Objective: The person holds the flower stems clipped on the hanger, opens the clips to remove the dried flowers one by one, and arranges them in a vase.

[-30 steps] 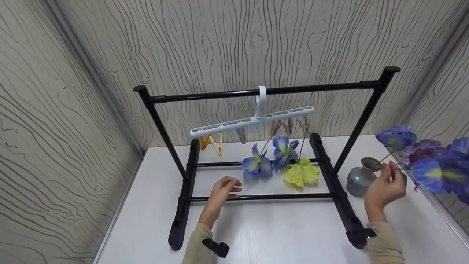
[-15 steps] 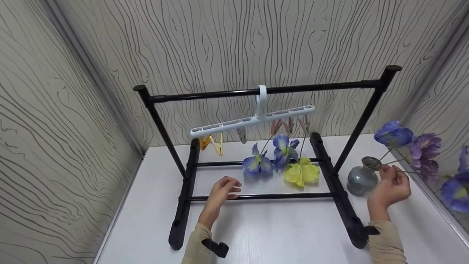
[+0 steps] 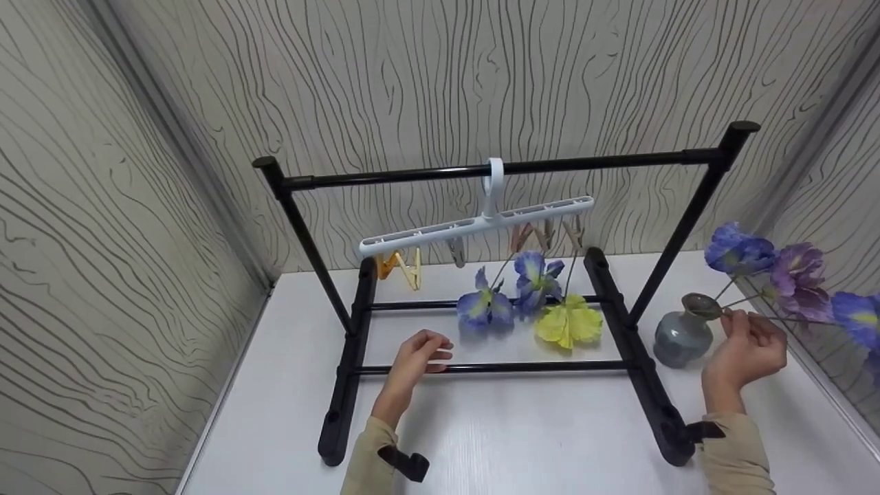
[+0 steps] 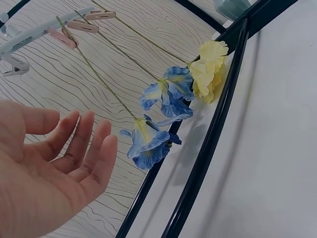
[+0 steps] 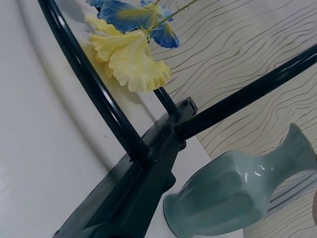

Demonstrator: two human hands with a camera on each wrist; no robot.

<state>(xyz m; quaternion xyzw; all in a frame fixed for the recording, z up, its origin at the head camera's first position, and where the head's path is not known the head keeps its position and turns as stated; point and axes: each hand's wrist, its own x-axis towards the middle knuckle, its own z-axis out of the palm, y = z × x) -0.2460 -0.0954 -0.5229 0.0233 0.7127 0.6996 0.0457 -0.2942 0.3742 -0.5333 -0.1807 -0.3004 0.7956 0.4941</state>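
Note:
My right hand point(image 3: 746, 354) pinches a thin flower stem right at the mouth of a grey-green vase point(image 3: 680, 338). That stem runs right to a blue flower point(image 3: 858, 317) with a yellow centre, cut off by the frame edge. A blue flower point(image 3: 737, 249) and a purple flower point(image 3: 801, 278) lean out over the vase's right side. Only a sliver of my right hand shows in the right wrist view, beside the vase point(image 5: 223, 193). My left hand point(image 3: 416, 364) hovers by the rack's front bar, fingers relaxed and holding nothing; its palm point(image 4: 54, 168) shows in the left wrist view.
A black rack point(image 3: 412, 177) carries a pale blue hanger point(image 3: 474, 225). From its pegs hang two blue flowers point(image 3: 485, 307) and a yellow flower point(image 3: 569, 323), heads down. Yellow pegs point(image 3: 412, 269) and a grey peg point(image 3: 456, 251) hold nothing. Patterned walls enclose the white table point(image 3: 522, 433).
My right hand has moved slightly right, still pinching the stem. The flowers right of the vase have shifted and spread apart. My left hand has stayed put.

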